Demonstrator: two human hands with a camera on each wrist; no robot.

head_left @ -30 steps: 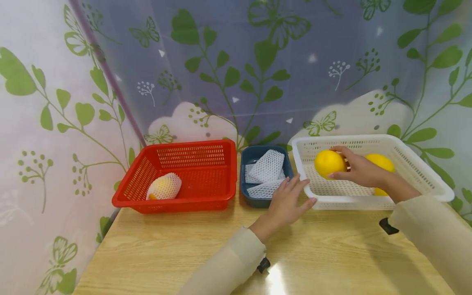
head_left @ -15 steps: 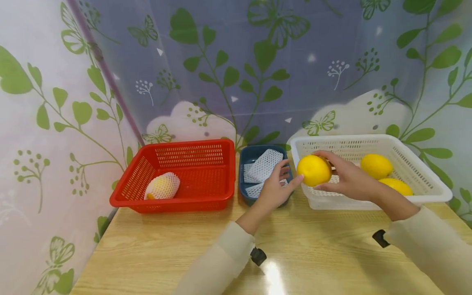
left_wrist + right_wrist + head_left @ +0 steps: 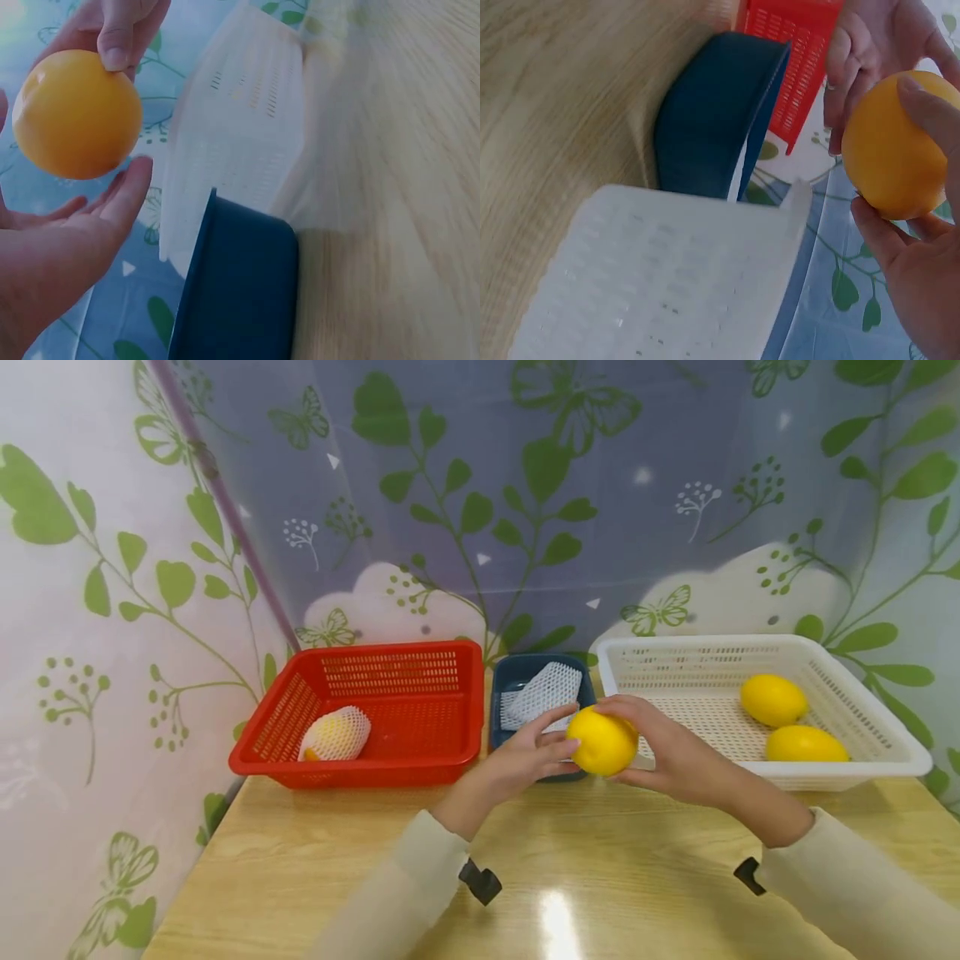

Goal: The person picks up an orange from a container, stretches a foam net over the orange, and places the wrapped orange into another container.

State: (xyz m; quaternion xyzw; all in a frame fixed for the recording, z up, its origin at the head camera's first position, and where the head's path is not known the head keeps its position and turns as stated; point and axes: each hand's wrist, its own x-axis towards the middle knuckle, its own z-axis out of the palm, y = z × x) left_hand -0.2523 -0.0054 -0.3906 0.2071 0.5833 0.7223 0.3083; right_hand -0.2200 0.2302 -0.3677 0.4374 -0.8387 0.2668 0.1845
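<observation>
Head view: the right hand clasped a yellow fruit, a blue bin (white netting inside) behind it. Left wrist: the left hand, fingers apart, was beside that grip. Right wrist: a white basket stood near.

head: blue basket partly behind left hand | right wrist: white basket bottom-cropped, red basket top-cropped
</observation>
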